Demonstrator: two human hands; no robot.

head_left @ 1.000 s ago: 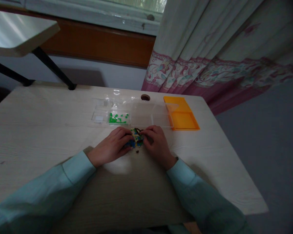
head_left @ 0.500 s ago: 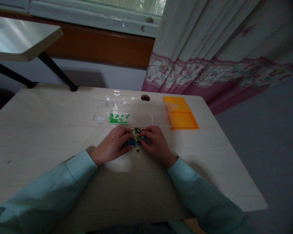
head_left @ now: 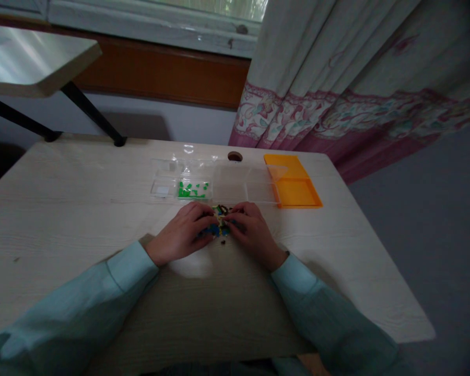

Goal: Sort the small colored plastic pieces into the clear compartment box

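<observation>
A small build of tiny blue, green and yellow bricks [head_left: 220, 223] rests on the pale wooden table [head_left: 82, 209], pinched from both sides. My left hand [head_left: 182, 234] curls around its left side. My right hand [head_left: 249, 230] grips its right side, fingers bent over the top. A tiny dark piece [head_left: 223, 243] lies loose on the table just in front of the build. Most of the build is hidden by my fingers.
Behind my hands lies a clear compartment box [head_left: 235, 183] with small green bricks [head_left: 191, 190] in one section and a white piece at its left end. An orange lid [head_left: 292, 180] sits to its right. A cable hole [head_left: 234, 156] is near the far edge; a curtain hangs at the right.
My hands have stayed on the build with only slight finger shifts. The view has moved a little.
</observation>
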